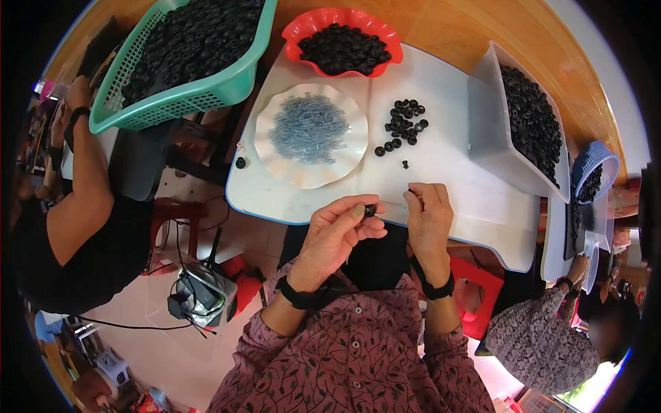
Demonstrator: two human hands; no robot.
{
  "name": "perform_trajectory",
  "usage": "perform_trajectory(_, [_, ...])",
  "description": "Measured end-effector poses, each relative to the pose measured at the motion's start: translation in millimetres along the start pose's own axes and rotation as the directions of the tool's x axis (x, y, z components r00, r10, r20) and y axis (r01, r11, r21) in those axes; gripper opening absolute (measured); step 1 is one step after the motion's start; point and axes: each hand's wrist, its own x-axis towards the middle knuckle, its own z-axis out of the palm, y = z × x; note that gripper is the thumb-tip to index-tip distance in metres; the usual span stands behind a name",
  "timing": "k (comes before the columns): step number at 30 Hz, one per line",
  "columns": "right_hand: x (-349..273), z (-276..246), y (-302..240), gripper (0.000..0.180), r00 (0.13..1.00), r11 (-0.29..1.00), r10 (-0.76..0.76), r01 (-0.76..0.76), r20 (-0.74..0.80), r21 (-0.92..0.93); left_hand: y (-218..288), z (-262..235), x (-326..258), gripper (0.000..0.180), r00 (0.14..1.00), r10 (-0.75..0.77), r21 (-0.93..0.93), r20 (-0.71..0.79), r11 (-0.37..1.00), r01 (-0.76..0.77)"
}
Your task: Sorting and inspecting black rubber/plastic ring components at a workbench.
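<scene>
My left hand (pixel 330 237) pinches a small black ring-shaped plastic part (pixel 370 210) between thumb and fingers, just above the table's near edge. Beside it, my right hand (pixel 431 224) is closed, thumb against fingertips, with a tiny dark piece (pixel 411 191) showing at the tips; its kind is too small to tell. Several loose black parts (pixel 396 126) lie beyond my hands on the white table (pixel 330 196), and one small black piece (pixel 405 164) sits apart. A white wavy-rimmed plate (pixel 267 155) bears a heap of short clear bluish sticks (pixel 308 129).
A red wavy bowl (pixel 292 31) of black parts stands at the back. To the left is a green basket (pixel 234 86), to the right a pale bin (pixel 492 148), both full of black parts. Co-workers sit on either side; a red stool (pixel 482 296) is below.
</scene>
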Motion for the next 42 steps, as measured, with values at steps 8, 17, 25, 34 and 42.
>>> perform_trajectory(8, [-18,-19,-23,0.018,0.889,0.619,0.352,-0.455,0.292,0.640,-4,-1,-4,0.028,0.999,0.013,-0.070,0.044,0.998,-0.010])
perform_trajectory(17, [-24,-23,-38,0.021,0.863,0.221,0.254,-0.492,0.438,0.842,-6,2,-6,0.024,0.998,0.008,-0.110,0.067,0.994,-0.001])
perform_trajectory(25, [-28,-21,-38,0.016,0.891,0.210,0.196,-0.445,0.408,0.871,-9,0,-6,0.023,0.992,0.030,-0.185,0.123,0.983,-0.006])
perform_trajectory(34, [-26,-18,-46,0.014,0.930,0.261,0.151,-0.363,0.334,0.894,-11,4,-8,0.026,0.993,0.033,-0.208,0.111,0.978,-0.009])
perform_trajectory(42, [-27,-15,-43,0.015,0.926,0.250,0.167,-0.372,0.338,0.894,-8,6,-10,0.026,0.996,0.035,-0.174,0.087,0.984,-0.019])
